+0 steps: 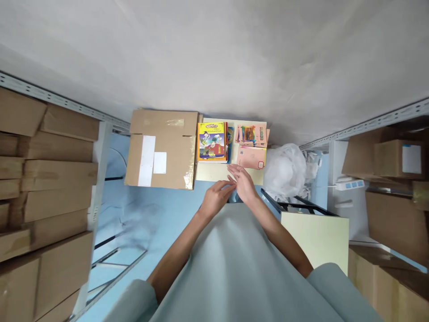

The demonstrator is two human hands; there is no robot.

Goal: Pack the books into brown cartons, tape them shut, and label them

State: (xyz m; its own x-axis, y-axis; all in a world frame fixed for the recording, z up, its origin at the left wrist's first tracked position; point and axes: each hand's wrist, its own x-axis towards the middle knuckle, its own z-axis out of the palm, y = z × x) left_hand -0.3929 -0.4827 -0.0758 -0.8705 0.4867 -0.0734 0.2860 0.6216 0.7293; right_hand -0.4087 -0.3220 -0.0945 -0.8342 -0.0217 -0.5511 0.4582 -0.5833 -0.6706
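Note:
My left hand [217, 196] and my right hand [243, 181] meet in front of my body, near the front edge of a pale table [214, 173]. The left fingers are loosely stretched toward the right hand, with their tips beside its thumb. My right hand has its fingers extended to the left; I see nothing held in either hand. Just beyond them on the table lies a stack of colourful comic-style books [212, 142], with a blue-covered one [230, 141] partly hidden beside it. To the right are pink booklets [255, 134] and a pink pack [251, 157].
A large cardboard box [174, 156] stands left of the books. To the right sit a bulging white plastic bag [285, 170] and a pale-topped stool or small table [315, 241]. Shelves of cartons [60, 174] line both sides; a power strip [350, 184] hangs at right.

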